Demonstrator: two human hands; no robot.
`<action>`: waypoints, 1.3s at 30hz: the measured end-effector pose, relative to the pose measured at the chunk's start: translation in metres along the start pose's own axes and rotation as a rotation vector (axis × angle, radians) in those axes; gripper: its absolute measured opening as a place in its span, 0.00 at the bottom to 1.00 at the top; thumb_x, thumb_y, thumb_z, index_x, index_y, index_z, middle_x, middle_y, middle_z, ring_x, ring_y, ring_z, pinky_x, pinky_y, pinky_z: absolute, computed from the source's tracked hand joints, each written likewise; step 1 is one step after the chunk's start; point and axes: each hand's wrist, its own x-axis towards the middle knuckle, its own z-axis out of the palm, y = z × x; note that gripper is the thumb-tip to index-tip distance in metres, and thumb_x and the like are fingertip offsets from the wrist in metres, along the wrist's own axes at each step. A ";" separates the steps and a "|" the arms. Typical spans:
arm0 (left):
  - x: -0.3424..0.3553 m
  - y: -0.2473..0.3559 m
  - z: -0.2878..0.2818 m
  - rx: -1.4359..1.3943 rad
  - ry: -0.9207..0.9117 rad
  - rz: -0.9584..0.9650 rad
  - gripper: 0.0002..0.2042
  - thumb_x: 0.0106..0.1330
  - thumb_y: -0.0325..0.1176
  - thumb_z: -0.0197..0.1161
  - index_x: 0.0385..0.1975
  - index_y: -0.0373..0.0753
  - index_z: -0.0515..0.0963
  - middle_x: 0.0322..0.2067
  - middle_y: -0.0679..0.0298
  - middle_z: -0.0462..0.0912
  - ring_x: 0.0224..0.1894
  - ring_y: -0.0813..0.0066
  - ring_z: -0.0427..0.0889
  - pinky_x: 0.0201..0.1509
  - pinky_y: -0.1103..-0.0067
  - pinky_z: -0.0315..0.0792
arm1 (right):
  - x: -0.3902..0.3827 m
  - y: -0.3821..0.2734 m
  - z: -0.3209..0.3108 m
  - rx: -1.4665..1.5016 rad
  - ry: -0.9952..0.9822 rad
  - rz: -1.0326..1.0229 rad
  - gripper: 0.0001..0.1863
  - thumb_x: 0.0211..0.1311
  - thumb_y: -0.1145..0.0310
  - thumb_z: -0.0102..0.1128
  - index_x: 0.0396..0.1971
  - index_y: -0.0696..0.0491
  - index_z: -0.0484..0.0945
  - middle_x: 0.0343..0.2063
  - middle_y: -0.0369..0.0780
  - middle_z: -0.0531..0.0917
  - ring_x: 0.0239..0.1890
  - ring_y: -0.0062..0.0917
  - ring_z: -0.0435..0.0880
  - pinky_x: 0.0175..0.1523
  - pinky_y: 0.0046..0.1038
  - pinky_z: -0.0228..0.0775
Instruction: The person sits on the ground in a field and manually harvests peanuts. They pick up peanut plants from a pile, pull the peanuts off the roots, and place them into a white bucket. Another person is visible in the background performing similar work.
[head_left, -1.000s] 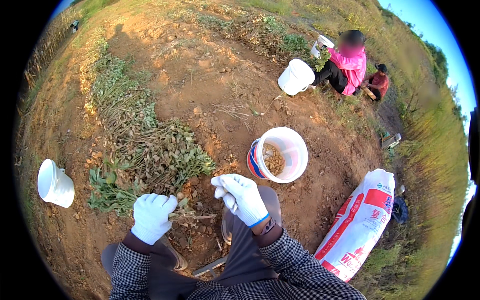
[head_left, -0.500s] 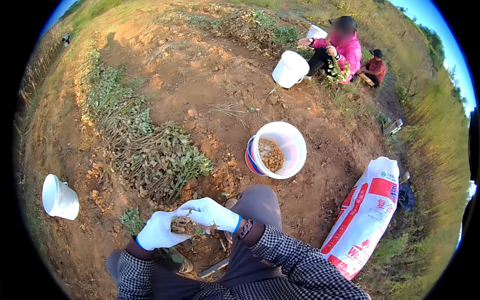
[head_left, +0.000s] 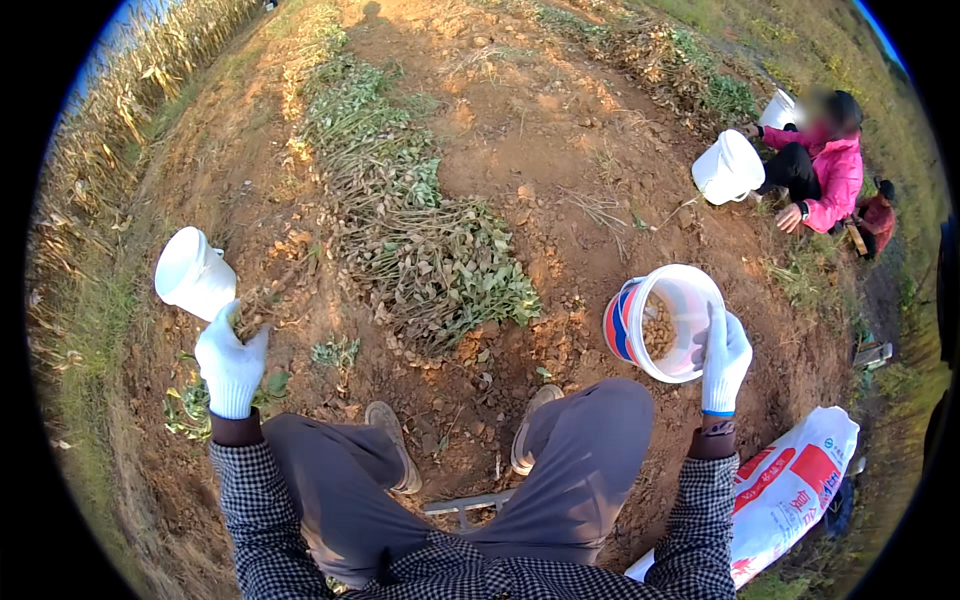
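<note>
My left hand (head_left: 231,368), in a white glove, is closed round a dry, brownish peanut plant (head_left: 262,312) at the left, just in front of a white bucket. At the right, my gloved right hand (head_left: 727,362) is at the near right rim of a white bucket (head_left: 694,284) with a red and blue side. Its fingers are stretched out along the rim, and nothing shows in them. Unshelled peanuts (head_left: 657,331) lie at the bottom of this bucket, which is tilted toward me.
A row of pulled peanut plants (head_left: 440,265) runs away over brown soil. The other white bucket (head_left: 193,275) stands at the left. A white and red sack (head_left: 795,490) lies at my right. Farther off, a person in pink (head_left: 835,180) sits beside another white bucket (head_left: 727,168).
My hands, together over the plant before, have moved apart: the left, with the plant, to the left, the right to the peanut bucket. The view has shifted left.
</note>
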 end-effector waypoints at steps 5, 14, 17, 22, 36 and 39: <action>-0.072 -0.087 -0.040 0.709 -0.634 -0.465 0.37 0.49 0.50 0.75 0.58 0.38 0.70 0.51 0.50 0.79 0.51 0.57 0.82 0.51 0.66 0.77 | 0.069 0.113 -0.028 -0.652 0.014 -0.242 0.18 0.67 0.64 0.54 0.52 0.57 0.79 0.43 0.45 0.86 0.48 0.33 0.85 0.53 0.32 0.73; -0.030 -0.022 -0.040 -0.130 -0.322 -0.313 0.24 0.61 0.36 0.67 0.57 0.37 0.75 0.49 0.57 0.83 0.49 0.70 0.83 0.54 0.76 0.76 | 0.022 -0.031 0.180 -0.660 -0.960 -0.693 0.19 0.65 0.63 0.56 0.52 0.54 0.78 0.49 0.46 0.82 0.51 0.39 0.82 0.55 0.36 0.73; 0.018 0.040 -0.004 -0.314 -0.250 -0.154 0.20 0.63 0.36 0.67 0.54 0.36 0.78 0.46 0.59 0.85 0.45 0.73 0.85 0.51 0.78 0.77 | -0.012 -0.041 0.262 -0.923 -1.238 -0.935 0.21 0.64 0.62 0.54 0.56 0.50 0.74 0.50 0.44 0.80 0.50 0.37 0.81 0.52 0.38 0.75; 0.025 0.048 0.046 -0.591 -0.369 -0.327 0.17 0.66 0.36 0.65 0.50 0.34 0.80 0.43 0.60 0.86 0.44 0.80 0.84 0.51 0.82 0.77 | -0.050 0.020 0.379 -0.890 -1.180 -1.157 0.30 0.61 0.63 0.59 0.62 0.51 0.64 0.52 0.43 0.77 0.50 0.38 0.80 0.51 0.38 0.76; 0.027 0.035 0.048 -0.730 -0.242 -0.451 0.12 0.65 0.30 0.65 0.47 0.34 0.82 0.43 0.60 0.87 0.45 0.80 0.84 0.51 0.82 0.77 | -0.070 0.058 0.459 -1.051 -1.078 -1.039 0.15 0.55 0.65 0.61 0.43 0.50 0.79 0.37 0.41 0.83 0.44 0.36 0.82 0.47 0.38 0.72; 0.025 0.032 0.053 -0.751 -0.222 -0.406 0.12 0.65 0.31 0.65 0.46 0.34 0.82 0.42 0.60 0.87 0.44 0.79 0.84 0.50 0.82 0.77 | -0.048 0.007 0.421 -0.900 -0.960 -0.850 0.18 0.56 0.62 0.61 0.47 0.51 0.80 0.42 0.42 0.84 0.47 0.38 0.82 0.52 0.38 0.73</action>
